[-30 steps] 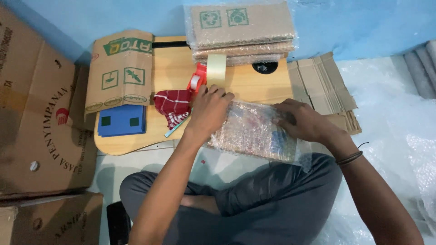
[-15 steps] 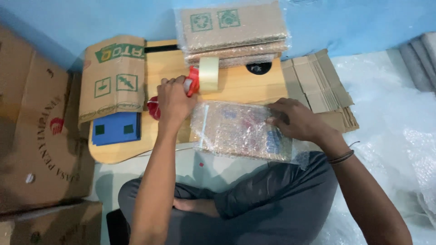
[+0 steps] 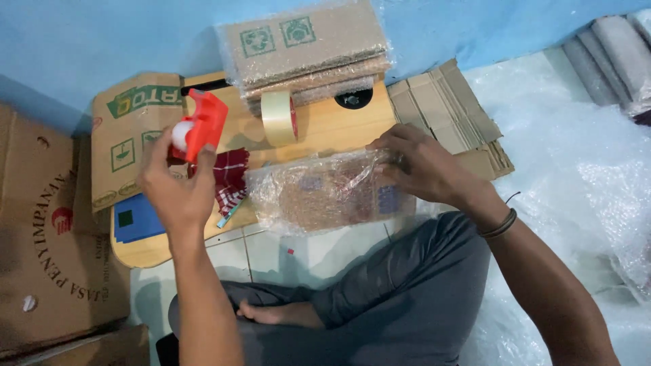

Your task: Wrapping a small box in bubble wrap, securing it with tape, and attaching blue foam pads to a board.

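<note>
The left hand [image 3: 178, 193] is closed around a red plastic tape dispenser [image 3: 203, 125], lifted up-left of the bubble-wrapped flat parcel [image 3: 329, 193] (long axis left-right) on the low wooden table [image 3: 325, 125]; the right hand [image 3: 424, 166] pins its right end, fingers spread flat.

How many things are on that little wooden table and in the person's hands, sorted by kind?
Tape dispensers: 1, red, in the left hand – tape dispenser
Tape rolls: 1 – tape roll
Bubble-wrapped parcels: 2 – one under the right hand, parcel; one at the back, wrapped stack
Checked cloths: 1 – cloth
Blue boxes: 1 – blue box
Total: 6
</note>
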